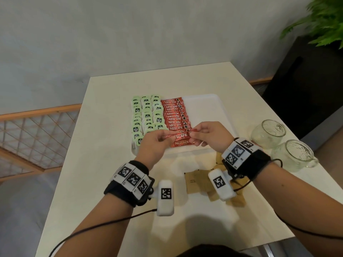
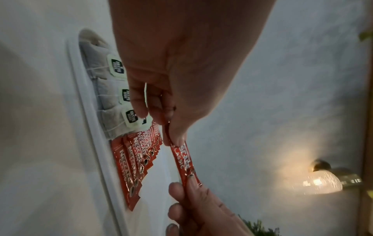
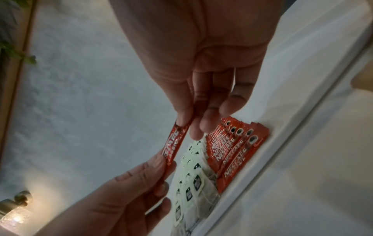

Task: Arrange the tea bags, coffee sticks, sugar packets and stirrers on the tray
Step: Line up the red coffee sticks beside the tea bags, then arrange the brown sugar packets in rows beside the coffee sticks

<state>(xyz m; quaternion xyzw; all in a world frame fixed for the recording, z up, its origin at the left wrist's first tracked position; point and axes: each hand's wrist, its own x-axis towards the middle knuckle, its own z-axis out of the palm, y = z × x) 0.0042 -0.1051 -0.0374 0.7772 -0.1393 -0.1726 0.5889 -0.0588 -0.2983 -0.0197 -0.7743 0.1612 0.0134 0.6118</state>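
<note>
Head view, left of centre: we see tea bags [image 1: 146, 115] beside the coffee sticks [image 1: 175, 115] on the tray [image 1: 204, 108]. Left hand [image 1: 154, 141] and right hand [image 1: 209, 135] pinch one coffee stick [image 1: 181, 136] between fingers. Sugar packets [image 1: 194, 182] lie on the surface [image 1: 104, 145], lower right.

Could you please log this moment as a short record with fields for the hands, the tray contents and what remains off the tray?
left hand: pinches one end of the held coffee stick
right hand: pinches the other end
tray: white, right part bare
tea bags: rows on the tray's left
coffee sticks: overlapping column beside the tea bags
sugar packets: brown, on the table, off the tray
glass jars: two, on the table's right
stirrers: not seen
</note>
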